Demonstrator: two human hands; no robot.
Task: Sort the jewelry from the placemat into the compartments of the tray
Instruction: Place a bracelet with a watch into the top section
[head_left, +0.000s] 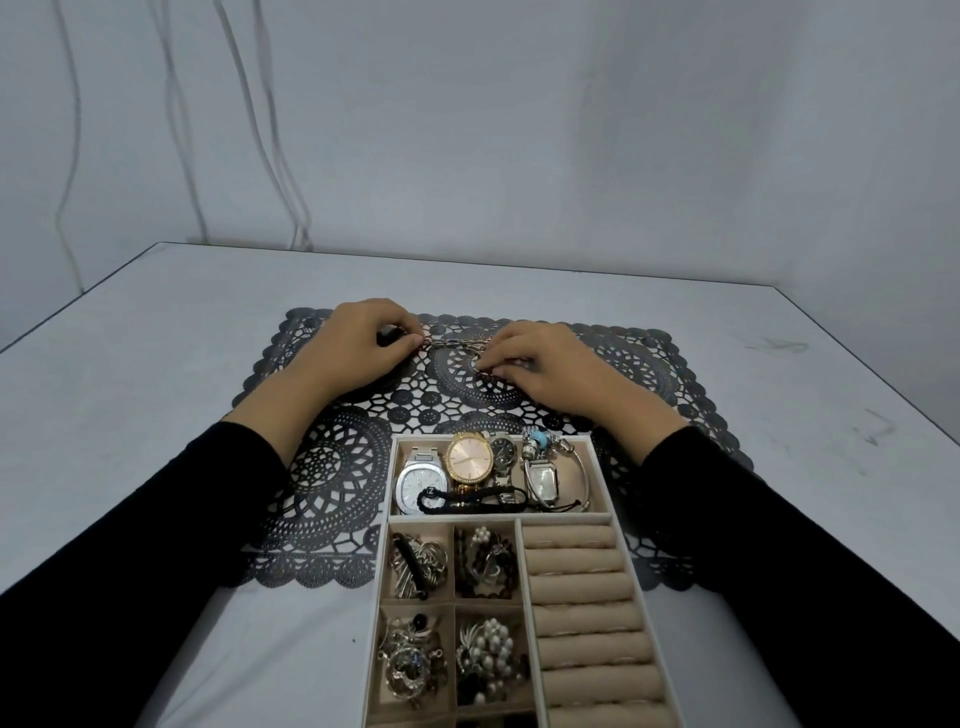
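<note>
Low in the frame the tray (498, 518) is already well filled. Beyond it, mid-frame on the placemat (332, 493), the left hand (363, 343) and right hand (543, 366) each pinch the chain (457, 343). Lift both ends together, taut, so it can't tangle.

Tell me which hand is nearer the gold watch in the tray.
Right. The right hand is just beyond the gold watch, slightly to its right; the left hand is farther off, beyond and well to its left.
</note>
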